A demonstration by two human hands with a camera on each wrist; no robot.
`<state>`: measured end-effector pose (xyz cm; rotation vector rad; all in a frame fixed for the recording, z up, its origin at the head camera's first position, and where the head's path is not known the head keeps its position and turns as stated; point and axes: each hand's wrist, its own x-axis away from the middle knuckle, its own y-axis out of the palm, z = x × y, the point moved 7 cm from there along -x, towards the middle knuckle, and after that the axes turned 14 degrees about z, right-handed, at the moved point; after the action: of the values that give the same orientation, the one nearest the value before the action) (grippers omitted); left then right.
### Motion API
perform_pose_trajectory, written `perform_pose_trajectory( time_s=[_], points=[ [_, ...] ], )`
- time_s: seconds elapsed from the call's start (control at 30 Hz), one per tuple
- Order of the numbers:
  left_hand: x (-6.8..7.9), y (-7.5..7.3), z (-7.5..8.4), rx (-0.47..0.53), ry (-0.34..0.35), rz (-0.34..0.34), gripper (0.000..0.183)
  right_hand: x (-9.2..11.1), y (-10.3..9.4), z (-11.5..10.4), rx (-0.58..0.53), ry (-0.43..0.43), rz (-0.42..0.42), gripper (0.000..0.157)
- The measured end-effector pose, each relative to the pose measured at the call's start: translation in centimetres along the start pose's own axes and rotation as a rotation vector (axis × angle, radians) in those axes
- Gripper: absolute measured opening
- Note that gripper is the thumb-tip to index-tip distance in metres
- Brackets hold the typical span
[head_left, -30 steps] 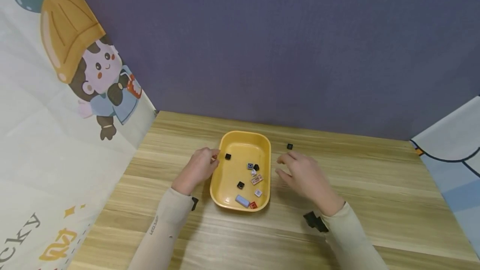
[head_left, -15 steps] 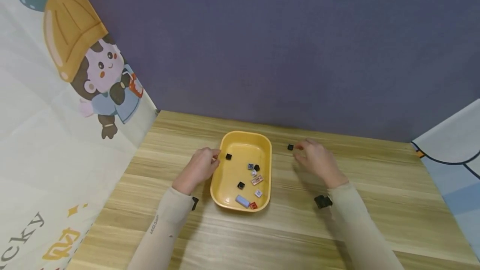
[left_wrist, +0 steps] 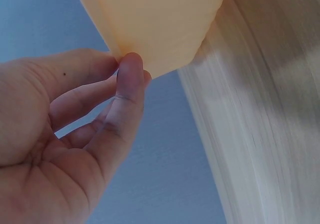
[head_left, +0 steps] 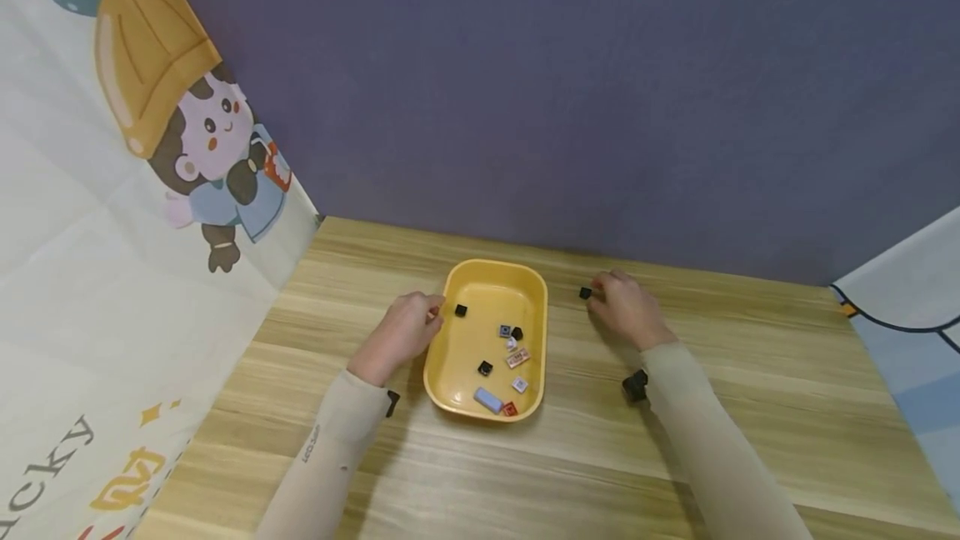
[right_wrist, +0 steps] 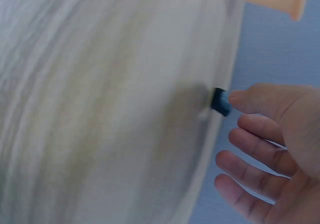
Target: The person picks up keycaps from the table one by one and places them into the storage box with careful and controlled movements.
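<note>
My left hand (head_left: 401, 330) pinches the left rim of a yellow plastic tray (head_left: 493, 269); in the left wrist view its thumb (left_wrist: 131, 79) lies against the tray's wall (left_wrist: 165, 29). Right of the tray, a small black cube-shaped piece (head_left: 585, 293) sits on the wooden table. My right hand (head_left: 628, 311) is close beside that piece, thumb and forefinger parted at its right side. The right wrist view has the thumb tip overlapping the black piece (right_wrist: 220, 102), while the other fingers (right_wrist: 250, 179) stay loosely bent and spread.
Several small pieces lie in the tray, among them a black one (head_left: 461, 311), a pale blue long one (head_left: 488, 400), a red one (head_left: 510, 409) and a white one (head_left: 519, 385). A dark blue-grey panel (head_left: 570, 107) rises behind the wooden table (head_left: 585, 473).
My right hand has moved right and away from the tray's side to the black piece, its fingertips coming close to it. The left hand keeps its hold on the tray rim.
</note>
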<state>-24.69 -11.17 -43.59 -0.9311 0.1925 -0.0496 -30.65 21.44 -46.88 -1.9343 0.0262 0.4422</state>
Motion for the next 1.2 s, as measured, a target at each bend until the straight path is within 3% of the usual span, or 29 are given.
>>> perform_pose_trajectory(
  time_s=[0.37, 0.73, 0.97, 1.2],
  points=[
    [-0.1, 0.0, 0.0, -0.004, 0.010, 0.004, 0.036, -0.5, 1.7, 0.6, 0.016, 0.035, -0.029, 0.027],
    [0.0, -0.1, 0.0, 0.000, 0.028, 0.014, 0.035, -0.5, 1.6, 0.7, 0.027, 0.019, -0.011, 0.027],
    [-0.1, -0.1, 0.1, 0.001, 0.010, 0.010, 0.035, -0.3, -0.4, -0.7, 0.028, -0.009, 0.057, 0.029],
    [0.0, -0.1, 0.1, 0.007, 0.004, 0.009, 0.036, 0.4, -3.9, -3.8, 0.031, -0.061, 0.143, 0.027]
  ],
)
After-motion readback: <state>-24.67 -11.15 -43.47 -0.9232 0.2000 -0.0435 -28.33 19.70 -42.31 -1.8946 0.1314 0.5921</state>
